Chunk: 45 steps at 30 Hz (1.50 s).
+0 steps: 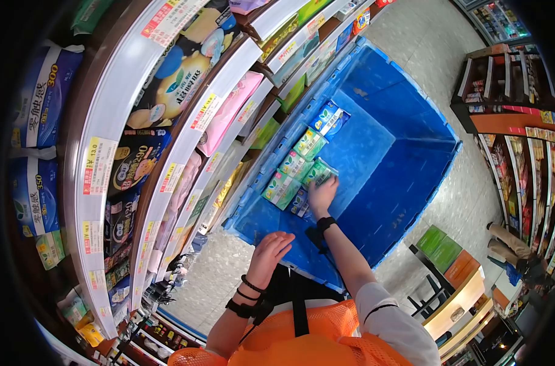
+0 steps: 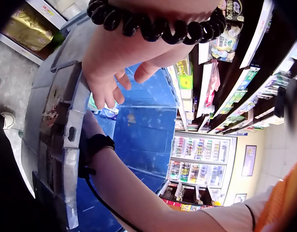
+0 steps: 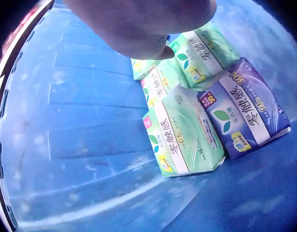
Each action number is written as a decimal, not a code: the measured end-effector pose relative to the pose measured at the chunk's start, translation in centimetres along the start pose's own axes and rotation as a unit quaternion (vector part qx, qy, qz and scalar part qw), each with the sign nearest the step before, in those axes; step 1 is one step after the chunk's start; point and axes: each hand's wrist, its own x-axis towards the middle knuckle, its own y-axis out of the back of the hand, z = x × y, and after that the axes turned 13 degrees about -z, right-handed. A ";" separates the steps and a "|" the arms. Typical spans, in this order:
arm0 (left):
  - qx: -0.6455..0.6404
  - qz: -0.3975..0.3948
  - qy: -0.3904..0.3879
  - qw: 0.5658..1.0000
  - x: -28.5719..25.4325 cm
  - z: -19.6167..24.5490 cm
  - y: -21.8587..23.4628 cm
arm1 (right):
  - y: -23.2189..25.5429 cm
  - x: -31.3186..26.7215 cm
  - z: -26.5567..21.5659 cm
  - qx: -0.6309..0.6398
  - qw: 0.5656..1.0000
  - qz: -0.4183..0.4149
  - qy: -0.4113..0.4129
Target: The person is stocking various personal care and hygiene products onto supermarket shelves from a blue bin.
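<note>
My right hand [image 1: 322,196] reaches down into a blue plastic bin [image 1: 405,82] and holds a green sanitary pad pack [image 1: 319,172]. In the right wrist view, the thumb lies at the near end of this green pack [image 3: 206,54], and the other fingers are largely hidden. Beside it, green packs [image 1: 281,189] line the bin's shelf side, with a purple-blue pack [image 1: 300,202] at the near end and a blue pack [image 1: 330,121] at the far end. My left hand [image 1: 270,253] hovers over the bin's near edge, fingers loosely bent and holding nothing.
Store shelves [image 1: 100,152] with price labels and packs of pads stand along the left, close to the bin. On the right are a low wooden table [image 1: 466,299] with green and orange boxes [image 1: 439,247], and another person [image 1: 527,262] by further shelves [image 1: 515,79].
</note>
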 end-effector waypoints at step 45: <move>0.255 -0.087 -0.196 0.943 -7.6 12.7 -7.8 | 28.1 -19.2 -20.8 0.626 0.693 -0.356 0.035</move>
